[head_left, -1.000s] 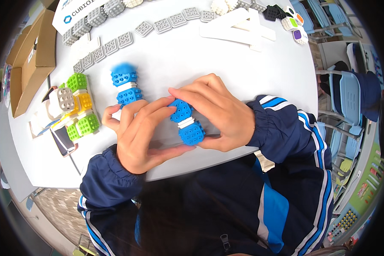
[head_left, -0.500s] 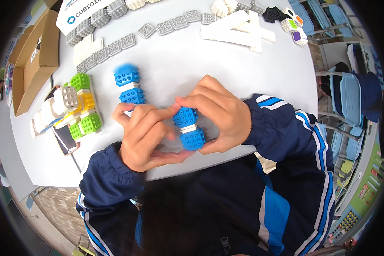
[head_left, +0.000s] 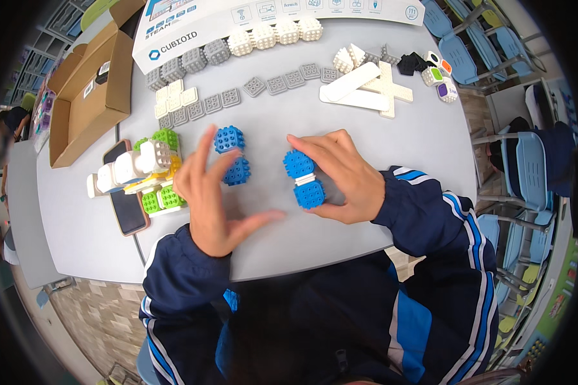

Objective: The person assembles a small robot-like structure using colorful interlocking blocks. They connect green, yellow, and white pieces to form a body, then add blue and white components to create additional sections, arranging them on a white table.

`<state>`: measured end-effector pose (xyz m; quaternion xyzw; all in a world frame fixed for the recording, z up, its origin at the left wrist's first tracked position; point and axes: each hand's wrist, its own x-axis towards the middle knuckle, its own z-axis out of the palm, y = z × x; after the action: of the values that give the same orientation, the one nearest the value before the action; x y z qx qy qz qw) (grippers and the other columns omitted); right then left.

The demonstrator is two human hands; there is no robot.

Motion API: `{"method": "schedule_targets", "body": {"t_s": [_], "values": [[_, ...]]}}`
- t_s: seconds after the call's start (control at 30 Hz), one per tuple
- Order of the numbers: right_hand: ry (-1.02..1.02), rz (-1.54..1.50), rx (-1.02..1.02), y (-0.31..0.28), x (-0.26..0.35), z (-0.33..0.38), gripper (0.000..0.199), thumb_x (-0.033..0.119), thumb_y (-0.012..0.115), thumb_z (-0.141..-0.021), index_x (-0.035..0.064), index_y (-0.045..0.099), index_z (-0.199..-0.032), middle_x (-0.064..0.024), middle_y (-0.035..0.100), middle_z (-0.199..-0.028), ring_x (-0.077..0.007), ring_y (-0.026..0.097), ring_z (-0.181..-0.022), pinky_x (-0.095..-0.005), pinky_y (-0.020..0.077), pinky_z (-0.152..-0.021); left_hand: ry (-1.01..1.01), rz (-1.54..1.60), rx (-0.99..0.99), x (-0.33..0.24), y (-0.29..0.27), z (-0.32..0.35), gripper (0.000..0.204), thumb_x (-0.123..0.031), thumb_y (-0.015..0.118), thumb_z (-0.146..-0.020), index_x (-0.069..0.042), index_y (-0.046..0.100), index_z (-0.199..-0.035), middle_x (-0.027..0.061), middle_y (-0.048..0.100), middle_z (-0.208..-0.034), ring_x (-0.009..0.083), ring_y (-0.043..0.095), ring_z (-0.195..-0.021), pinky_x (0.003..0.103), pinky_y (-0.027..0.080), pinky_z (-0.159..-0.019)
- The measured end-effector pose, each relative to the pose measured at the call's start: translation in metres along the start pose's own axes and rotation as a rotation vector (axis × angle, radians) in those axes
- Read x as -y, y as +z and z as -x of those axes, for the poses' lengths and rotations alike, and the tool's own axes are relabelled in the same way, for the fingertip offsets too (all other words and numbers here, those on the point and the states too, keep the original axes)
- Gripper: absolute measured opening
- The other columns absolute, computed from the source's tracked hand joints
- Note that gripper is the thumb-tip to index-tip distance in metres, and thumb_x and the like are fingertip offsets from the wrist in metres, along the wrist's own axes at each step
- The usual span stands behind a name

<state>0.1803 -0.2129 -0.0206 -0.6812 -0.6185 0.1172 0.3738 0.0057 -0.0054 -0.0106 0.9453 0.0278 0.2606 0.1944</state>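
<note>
My right hand (head_left: 348, 174) grips a pair of studded blue cubes (head_left: 309, 194), its thumb at the near end and its fingers at the far end. A thin white connector joins the two cubes. My left hand (head_left: 207, 199) is open, thumb and fingers spread, beside a second pair of blue cubes (head_left: 230, 138) on the table. Its fingers partly cover the middle of that pair, and whether they touch it I cannot tell. Left of this hand stands a built model of white, yellow and green cubes (head_left: 155, 156).
A phone (head_left: 129, 213) lies beside the model, near an open cardboard box (head_left: 99, 96). Grey flat plates (head_left: 254, 86) form a row behind the hands. Grey and white cubes (head_left: 264, 37) line the printed box (head_left: 340, 13). White beams (head_left: 356, 90) and black parts (head_left: 412, 63) lie at the back right.
My left hand has let go of the right-hand blue pair and moved left, its fingers spreading beside the other pair. My right hand still holds its pair. The view has shifted.
</note>
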Motion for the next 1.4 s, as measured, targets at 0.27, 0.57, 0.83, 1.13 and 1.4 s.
{"method": "schedule_targets", "body": {"t_s": [0.27, 0.57, 0.83, 1.13, 1.4], "values": [[0.075, -0.040, 0.014, 0.000, -0.003, 0.001, 0.098, 0.016, 0.088, -0.069, 0.0024, 0.038, -0.152, -0.0160, 0.049, -0.143, -0.0346, 0.043, -0.120, -0.0411, 0.0458, -0.100, -0.097, 0.031, 0.181, 0.017, 0.024, 0.000, 0.102, -0.023, 0.087, -0.077, -0.001, 0.027, -0.157, 0.0234, 0.034, -0.160, 0.0425, 0.042, -0.137, 0.051, 0.022, -0.119], [0.052, -0.088, -0.039, 0.000, -0.005, 0.001, 0.085, 0.023, 0.093, -0.061, 0.0036, 0.051, -0.132, -0.0127, 0.056, -0.124, -0.0340, 0.047, -0.114, -0.0418, 0.0439, -0.099, -0.198, 0.372, 0.166, 0.001, 0.020, -0.006, 0.102, -0.009, 0.098, -0.053, -0.001, 0.046, -0.141, 0.0147, 0.051, -0.126, 0.0275, 0.053, -0.121, 0.039, 0.045, -0.103], [-0.051, -0.308, -0.115, -0.004, -0.002, 0.008, 0.077, 0.017, 0.092, -0.055, 0.0027, 0.056, -0.122, -0.0135, 0.057, -0.116, -0.0332, 0.055, -0.102, -0.0393, 0.0456, -0.092, -0.127, 0.728, 0.186, -0.011, 0.028, 0.014, 0.092, -0.006, 0.098, -0.052, -0.003, 0.047, -0.128, 0.0131, 0.053, -0.121, 0.0221, 0.058, -0.110, 0.035, 0.049, -0.095], [-0.158, -0.158, -0.088, -0.003, -0.004, 0.002, 0.079, 0.018, 0.092, -0.057, -0.0013, 0.058, -0.126, -0.0151, 0.064, -0.114, -0.0357, 0.063, -0.101, -0.0570, 0.0396, -0.112, -0.104, 0.624, 0.255, -0.009, 0.026, 0.005, 0.085, -0.012, 0.098, -0.056, 0.002, 0.054, -0.128, 0.0160, 0.061, -0.122, 0.0246, 0.063, -0.114, 0.036, 0.051, -0.096], [-0.029, 0.052, -0.075, -0.008, -0.011, 0.001, 0.100, 0.033, 0.094, -0.065, -0.0032, 0.046, -0.145, -0.0200, 0.055, -0.134, -0.0389, 0.047, -0.124, -0.0484, 0.0395, -0.109, -0.076, 0.437, 0.133, 0.008, 0.022, -0.007, 0.107, -0.027, 0.101, -0.052, 0.000, 0.049, -0.141, 0.0174, 0.057, -0.136, 0.0348, 0.056, -0.126, 0.042, 0.046, -0.106]]}}
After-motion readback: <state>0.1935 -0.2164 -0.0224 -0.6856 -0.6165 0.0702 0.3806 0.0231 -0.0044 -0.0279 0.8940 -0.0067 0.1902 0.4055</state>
